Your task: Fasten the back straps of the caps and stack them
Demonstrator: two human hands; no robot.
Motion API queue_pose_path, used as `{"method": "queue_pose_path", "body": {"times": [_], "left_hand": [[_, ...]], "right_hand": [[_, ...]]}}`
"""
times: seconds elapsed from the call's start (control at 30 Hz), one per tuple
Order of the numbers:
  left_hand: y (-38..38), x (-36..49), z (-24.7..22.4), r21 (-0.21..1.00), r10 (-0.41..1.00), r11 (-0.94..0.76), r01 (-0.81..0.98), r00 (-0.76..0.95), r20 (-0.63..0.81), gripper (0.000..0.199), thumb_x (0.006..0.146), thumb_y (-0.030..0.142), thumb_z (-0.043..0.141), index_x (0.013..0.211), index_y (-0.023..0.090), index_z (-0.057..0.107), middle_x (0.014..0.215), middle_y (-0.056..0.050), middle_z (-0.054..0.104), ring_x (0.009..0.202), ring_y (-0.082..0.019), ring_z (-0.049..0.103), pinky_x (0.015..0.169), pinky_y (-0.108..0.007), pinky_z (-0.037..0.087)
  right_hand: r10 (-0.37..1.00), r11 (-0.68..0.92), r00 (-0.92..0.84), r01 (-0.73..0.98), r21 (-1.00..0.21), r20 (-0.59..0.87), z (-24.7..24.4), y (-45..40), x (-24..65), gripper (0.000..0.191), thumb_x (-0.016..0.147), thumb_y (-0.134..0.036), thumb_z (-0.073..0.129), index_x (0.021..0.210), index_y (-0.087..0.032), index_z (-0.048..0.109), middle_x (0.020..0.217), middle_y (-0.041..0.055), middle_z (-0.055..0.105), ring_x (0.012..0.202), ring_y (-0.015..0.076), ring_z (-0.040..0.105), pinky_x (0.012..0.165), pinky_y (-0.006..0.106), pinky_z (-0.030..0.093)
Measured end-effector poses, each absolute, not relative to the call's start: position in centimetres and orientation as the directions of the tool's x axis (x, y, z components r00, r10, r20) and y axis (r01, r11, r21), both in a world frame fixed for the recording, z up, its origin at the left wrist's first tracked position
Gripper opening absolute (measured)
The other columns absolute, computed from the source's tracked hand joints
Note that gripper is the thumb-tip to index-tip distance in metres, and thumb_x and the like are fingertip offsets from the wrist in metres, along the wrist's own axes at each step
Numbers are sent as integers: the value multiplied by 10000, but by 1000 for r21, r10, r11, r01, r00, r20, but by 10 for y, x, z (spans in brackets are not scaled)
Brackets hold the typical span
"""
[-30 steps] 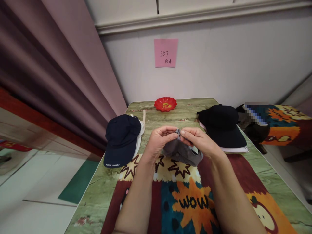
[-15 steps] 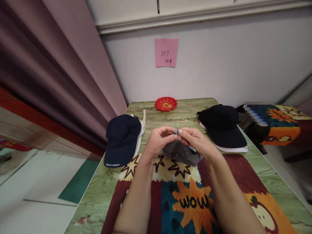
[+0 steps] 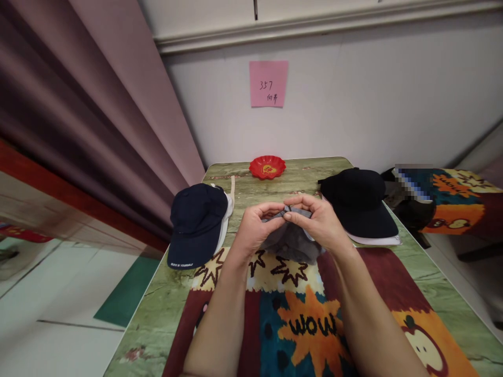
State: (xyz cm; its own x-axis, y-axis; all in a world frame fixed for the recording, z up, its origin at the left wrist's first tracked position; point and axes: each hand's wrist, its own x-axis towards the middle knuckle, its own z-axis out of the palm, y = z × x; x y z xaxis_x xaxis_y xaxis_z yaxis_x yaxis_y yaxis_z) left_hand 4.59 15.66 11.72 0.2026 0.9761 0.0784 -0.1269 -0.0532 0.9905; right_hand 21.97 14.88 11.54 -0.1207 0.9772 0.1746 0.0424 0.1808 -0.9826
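Head view: left-hand grip (image 3: 253,228) and right-hand grip (image 3: 324,220) pinch crumpled grey fabric cap (image 3: 291,245) over multicoloured rectangular mat (image 3: 301,314); close, level pinches help.

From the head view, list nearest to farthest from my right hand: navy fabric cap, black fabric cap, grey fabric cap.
1. Grey fabric cap, held in the right hand.
2. Black fabric cap, to the right.
3. Navy fabric cap, off to the left.

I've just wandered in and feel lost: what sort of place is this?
Perhaps an indoor room of similar workstations: a pink note marked 357 is stuck to the wall, and beyond this table shows a second WOW mat.
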Motion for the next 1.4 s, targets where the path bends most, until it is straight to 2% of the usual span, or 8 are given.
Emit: {"method": "queue_pose_path", "body": {"times": [0.17, 0.27, 0.4, 0.6, 0.83, 1.13, 1.27, 1.4], "left_hand": [[157, 47, 116, 992, 990, 7, -126, 137, 10, 351, 638, 275, 872, 937, 180, 715, 869, -59, 780, 768, -184, 693, 757, -294, 519], [158, 46, 115, 988, 989, -149, -30, 16, 150, 305, 667, 223, 834, 938, 197, 696, 941, -51, 759, 849, -178, 670, 806, -281, 490], [157, 46, 117, 947, 950, -305, 97, -36, 310, 97, 796, 295, 743, 799, 202, 716, 953, -52, 708, 934, -197, 638, 855, -290, 463], [156, 53, 115, 963, 968, -250, 102, -1, 251, 168, 782, 294, 746, 671, 181, 687, 994, -89, 716, 976, -230, 653, 947, -349, 451], [154, 52, 118, 984, 982, -177, -20, -65, 175, 168, 765, 272, 726, 644, 180, 655, 1049, -81, 714, 1033, -234, 638, 946, -334, 442], [157, 41, 123, 981, 982, -173, -82, -89, 166, 198, 749, 263, 677, 604, 179, 573, 977, -69, 739, 949, -214, 629, 910, -327, 441], [159, 36, 121, 986, 990, -134, -103, 21, 137, 183, 779, 296, 671, 670, 179, 584, 938, -63, 753, 898, -199, 646, 841, -298, 462], [159, 39, 117, 994, 984, -17, -111, 174, 37, 282, 819, 458, 708, 860, 184, 658, 788, -6, 702, 716, -149, 610, 690, -247, 450]], "right_hand": [[970, 236, -99, 156, -959, 222, 115, 149, 220, 313, 791, -390, 799, 1028, -195, 740, 875, 48, 767, 780, 195, 691, 720, 306, 510], [960, 281, -71, 239, -929, 272, 115, 148, 218, 273, 812, -375, 780, 1026, -208, 748, 886, 50, 774, 807, 214, 708, 736, 317, 516], [922, 368, -53, 424, -827, 383, 118, 146, 214, 198, 843, -331, 746, 1023, -247, 757, 938, 50, 785, 850, 239, 721, 792, 345, 520], [857, 486, -126, 518, -704, 499, 119, 144, 210, 186, 909, -278, 663, 1068, -272, 759, 1019, 45, 788, 917, 239, 727, 846, 339, 516], [878, 432, -84, 560, -707, 471, 117, 145, 212, 177, 857, -321, 749, 1020, -252, 749, 973, 45, 783, 839, 229, 708, 781, 327, 504], [939, 343, -118, 411, -844, 324, 118, 147, 216, 212, 818, -324, 784, 998, -221, 736, 866, 24, 772, 787, 189, 700, 712, 283, 491], [953, 297, -159, 300, -907, 259, 115, 149, 220, 236, 815, -328, 778, 1016, -209, 740, 866, 29, 774, 793, 185, 705, 731, 284, 508], [957, 271, -170, 232, -934, 235, 112, 151, 221, 257, 816, -339, 772, 1033, -203, 745, 865, 36, 775, 790, 188, 707, 736, 293, 514]]}}
